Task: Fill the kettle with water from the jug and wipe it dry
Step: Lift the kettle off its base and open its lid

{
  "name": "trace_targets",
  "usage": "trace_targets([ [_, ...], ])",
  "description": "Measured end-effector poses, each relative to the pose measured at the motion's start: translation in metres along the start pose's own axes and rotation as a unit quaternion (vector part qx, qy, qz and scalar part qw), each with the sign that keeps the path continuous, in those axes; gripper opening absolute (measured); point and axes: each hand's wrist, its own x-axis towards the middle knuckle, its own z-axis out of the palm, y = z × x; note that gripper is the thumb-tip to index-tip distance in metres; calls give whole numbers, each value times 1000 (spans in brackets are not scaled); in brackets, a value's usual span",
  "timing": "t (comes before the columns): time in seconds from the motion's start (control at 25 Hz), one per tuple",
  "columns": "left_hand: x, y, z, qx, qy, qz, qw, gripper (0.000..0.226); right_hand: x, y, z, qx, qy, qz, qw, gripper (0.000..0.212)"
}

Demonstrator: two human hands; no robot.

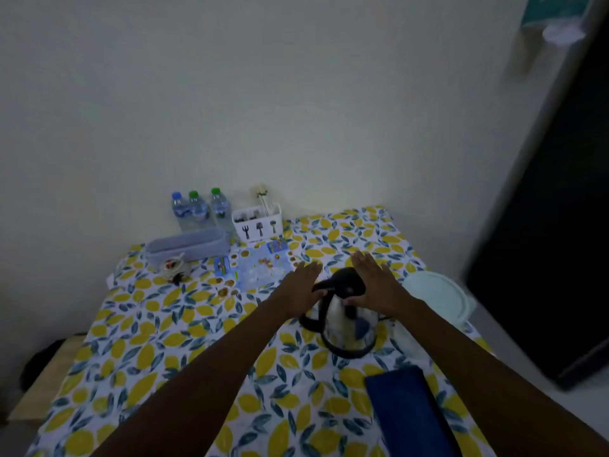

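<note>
Dim, blurry shot. We look down at a table [138,328] with a lemon-print cover against a pale wall. Far left at the back: a grey tray [188,246], a small cluttered dish [174,267] just in front of it, three bottles [197,207] behind by the wall. Next a white cutlery caddy [257,224], then a blue printed sheet [253,268] lying flat.

Our left hand [298,288] is flat, fingers spread and apart, thumb touching the kettle's [346,319] black handle. The kettle stands upright on its base, centre-right on the table, black lid shut. Our right hand [375,282] is also open, fingers straight, palm against the lid's right side; neither hand is clamped on anything.

Right of the kettle, a pale round lid or tub [436,296], near the table edge. Front right, a folded blue cloth [405,410]. We can't make out a jug.
</note>
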Motion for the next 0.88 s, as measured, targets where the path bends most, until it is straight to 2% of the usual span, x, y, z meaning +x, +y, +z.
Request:
trace_targets([
  [0.12,8,-5,25,-62,-28,-43,997,64,5,-1,21,7,-13,36,999,106],
  [0.2,12,-8,41,-108,-11,-67,992,56,6,-3,36,28,14,46,998,106],
  [0.32,18,-12,45,-107,29,-89,990,47,8,0,44,57,70,50,995,106],
  [0.44,12,-12,45,-111,40,-81,990,45,4,-3,43,94,81,53,991,107],
  [0.64,-33,-13,49,-154,95,-80,980,43,-18,-24,43,126,111,-7,986,105],
  [0.8,-89,-38,42,-156,151,-80,973,44,-37,-56,49,109,100,-82,985,109],
  [0.88,-119,-54,41,-150,153,-83,973,44,-49,-76,59,82,81,-103,988,111],
])
